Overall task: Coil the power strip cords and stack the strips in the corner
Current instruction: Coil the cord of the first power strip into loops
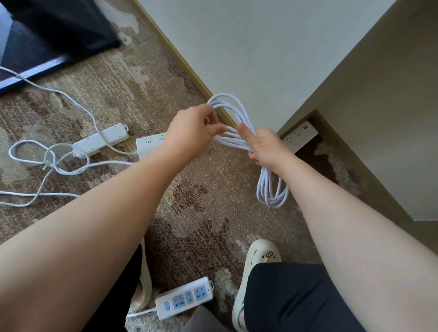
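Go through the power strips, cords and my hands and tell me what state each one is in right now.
Coiled cord: looped in several turns, held off the floor by both hands.
Left hand: pinches the coil's upper loops.
Right hand: grips the coil's middle.
Corner strip: lying in the wall corner.
Strip with blue sockets: on the carpet by the feet.
Long white strip: on the carpet.
Loose cords: uncoiled, tangled on the carpet.

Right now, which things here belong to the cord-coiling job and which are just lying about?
Job:
coiled cord, held by left hand and right hand
corner strip
blue strip
two floor strips
loose cords

Lying about:
dark panel
slippers
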Demonstrator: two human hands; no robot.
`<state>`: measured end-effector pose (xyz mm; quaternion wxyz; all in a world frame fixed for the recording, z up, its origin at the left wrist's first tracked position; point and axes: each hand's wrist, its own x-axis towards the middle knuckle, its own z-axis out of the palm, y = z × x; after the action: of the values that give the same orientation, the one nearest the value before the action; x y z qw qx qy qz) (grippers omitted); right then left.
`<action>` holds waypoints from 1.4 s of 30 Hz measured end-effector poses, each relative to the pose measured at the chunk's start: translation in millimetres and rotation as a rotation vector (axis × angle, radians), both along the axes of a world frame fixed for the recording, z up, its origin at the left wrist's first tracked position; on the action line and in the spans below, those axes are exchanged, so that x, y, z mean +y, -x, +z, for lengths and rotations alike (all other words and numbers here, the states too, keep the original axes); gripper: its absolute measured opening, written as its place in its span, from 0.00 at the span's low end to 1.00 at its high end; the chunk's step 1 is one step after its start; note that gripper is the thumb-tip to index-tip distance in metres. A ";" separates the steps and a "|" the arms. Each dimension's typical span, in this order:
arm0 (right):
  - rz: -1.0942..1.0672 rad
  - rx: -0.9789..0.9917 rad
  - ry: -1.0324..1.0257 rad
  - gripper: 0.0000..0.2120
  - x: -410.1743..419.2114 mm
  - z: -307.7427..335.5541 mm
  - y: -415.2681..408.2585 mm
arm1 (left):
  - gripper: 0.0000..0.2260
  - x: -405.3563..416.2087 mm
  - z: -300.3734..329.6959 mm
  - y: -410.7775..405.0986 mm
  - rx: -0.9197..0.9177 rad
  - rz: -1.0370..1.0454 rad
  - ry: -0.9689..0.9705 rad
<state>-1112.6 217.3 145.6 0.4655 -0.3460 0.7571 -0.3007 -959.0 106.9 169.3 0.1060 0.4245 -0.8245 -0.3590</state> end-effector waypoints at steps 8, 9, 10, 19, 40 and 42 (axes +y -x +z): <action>0.062 0.002 -0.015 0.17 1.2 6.1 11.7 | 0.15 -20.1 -5.1 -12.0 0.029 -0.032 0.023; -0.015 -0.004 -0.006 0.18 1.9 7.6 16.0 | 0.13 -22.2 -9.4 -19.1 0.009 -0.037 -0.003; -0.107 -0.012 0.010 0.19 2.6 9.3 21.2 | 0.11 -26.7 -14.5 -27.8 -0.027 -0.032 -0.027; -0.291 0.079 -0.019 0.24 13.1 6.5 39.5 | 0.14 -24.3 -7.2 -45.6 -0.052 0.057 -0.220; -0.193 -0.021 0.046 0.20 1.0 2.4 14.9 | 0.13 41.6 -9.8 8.7 -0.160 -0.130 -0.149; -0.184 -0.071 0.076 0.19 2.1 5.6 14.7 | 0.13 46.5 -10.3 14.2 -0.110 -0.165 -0.133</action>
<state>-1127.3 219.4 151.3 0.4488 -0.2815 0.7569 -0.3827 -973.2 153.4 158.9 0.0021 0.3803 -0.8357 -0.3963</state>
